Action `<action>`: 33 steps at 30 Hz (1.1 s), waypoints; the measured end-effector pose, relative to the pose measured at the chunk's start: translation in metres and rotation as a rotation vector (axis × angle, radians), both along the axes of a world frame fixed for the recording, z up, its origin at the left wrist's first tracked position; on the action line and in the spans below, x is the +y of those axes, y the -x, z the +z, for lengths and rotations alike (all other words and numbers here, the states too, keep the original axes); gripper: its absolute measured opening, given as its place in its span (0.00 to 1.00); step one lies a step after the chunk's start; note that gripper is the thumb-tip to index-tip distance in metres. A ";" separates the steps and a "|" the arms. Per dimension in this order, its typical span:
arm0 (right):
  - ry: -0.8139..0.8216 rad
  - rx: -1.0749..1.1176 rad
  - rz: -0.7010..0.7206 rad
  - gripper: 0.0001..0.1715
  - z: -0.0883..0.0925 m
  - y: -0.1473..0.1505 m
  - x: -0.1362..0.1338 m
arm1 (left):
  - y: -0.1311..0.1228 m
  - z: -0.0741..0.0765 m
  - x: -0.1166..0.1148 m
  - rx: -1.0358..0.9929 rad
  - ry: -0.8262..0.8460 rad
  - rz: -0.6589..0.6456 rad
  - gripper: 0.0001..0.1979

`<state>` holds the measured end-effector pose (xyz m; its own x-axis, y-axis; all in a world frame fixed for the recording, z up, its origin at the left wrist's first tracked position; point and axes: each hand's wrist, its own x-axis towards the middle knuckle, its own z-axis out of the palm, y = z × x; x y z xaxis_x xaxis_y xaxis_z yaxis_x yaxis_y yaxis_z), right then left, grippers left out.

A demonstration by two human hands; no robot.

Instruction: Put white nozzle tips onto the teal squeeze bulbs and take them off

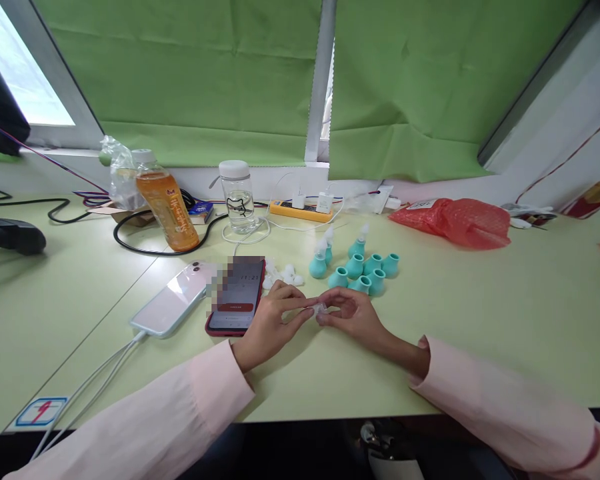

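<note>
Between the fingertips of my left hand (pixel 279 319) and my right hand (pixel 353 319) is a small clear plastic piece (pixel 321 309), pinched from both sides above the table. Its exact shape is mostly covered by my fingers. Just beyond my right hand stand several turquoise rubber bulbs (pixel 355 266) with open necks. A few at the back, such as this turquoise bulb (pixel 318 265), carry a clear tip on top. Past my left hand lies a small pile of translucent white plastic pieces (pixel 286 274).
Left of my hands are a lit phone (pixel 237 297) and a pale phone (pixel 175 300) with cables. Behind them stand an orange drink bottle (pixel 167 207) and a clear water jar (pixel 239 200). A yellow power strip (pixel 300 212) and a red plastic bag (pixel 453 222) lie toward the window.
</note>
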<state>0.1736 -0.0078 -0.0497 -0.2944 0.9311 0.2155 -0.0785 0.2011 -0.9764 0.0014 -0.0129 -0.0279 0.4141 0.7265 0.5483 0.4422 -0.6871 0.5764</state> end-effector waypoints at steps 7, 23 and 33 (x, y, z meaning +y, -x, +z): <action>0.113 0.055 0.031 0.16 0.010 0.002 -0.003 | 0.000 0.001 -0.002 0.010 0.009 -0.005 0.11; 0.182 0.058 0.005 0.15 0.011 -0.001 -0.005 | 0.000 -0.006 -0.003 0.107 -0.212 -0.097 0.16; -0.015 0.008 0.071 0.23 0.015 0.005 -0.006 | 0.003 0.003 -0.003 -0.140 -0.318 0.061 0.14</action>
<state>0.1691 -0.0137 -0.0343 -0.3581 0.9043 0.2323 -0.1012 0.2097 -0.9725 -0.0019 -0.0160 -0.0244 0.2796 0.5314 0.7996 0.4200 -0.8166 0.3959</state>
